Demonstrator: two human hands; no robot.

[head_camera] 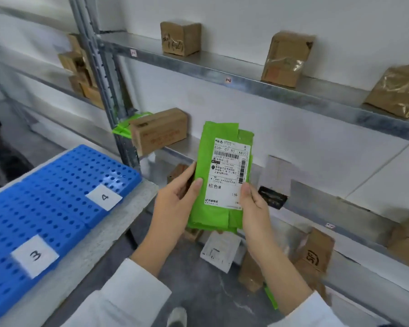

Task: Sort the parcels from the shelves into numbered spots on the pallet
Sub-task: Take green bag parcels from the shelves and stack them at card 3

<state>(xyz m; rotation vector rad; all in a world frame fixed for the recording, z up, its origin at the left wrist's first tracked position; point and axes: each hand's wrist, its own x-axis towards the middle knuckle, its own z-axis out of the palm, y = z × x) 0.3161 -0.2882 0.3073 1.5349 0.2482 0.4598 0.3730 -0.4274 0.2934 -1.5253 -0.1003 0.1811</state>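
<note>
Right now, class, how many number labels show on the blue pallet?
2: label 4 near the pallet's far corner, label 3 nearer; others may lie out of frame.

left hand (pixel 176 200): grip on green parcel (pixel 222 133) | right hand (pixel 255 207): grip likewise

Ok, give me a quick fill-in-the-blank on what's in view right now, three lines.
1. The left hand and the right hand together hold a ____ parcel bearing a white shipping label.
2. The perforated pallet beside the shelves is ____ in colour.
3. Its two paper tags read 3 and ____.

Missing words: green; blue; 4
</note>
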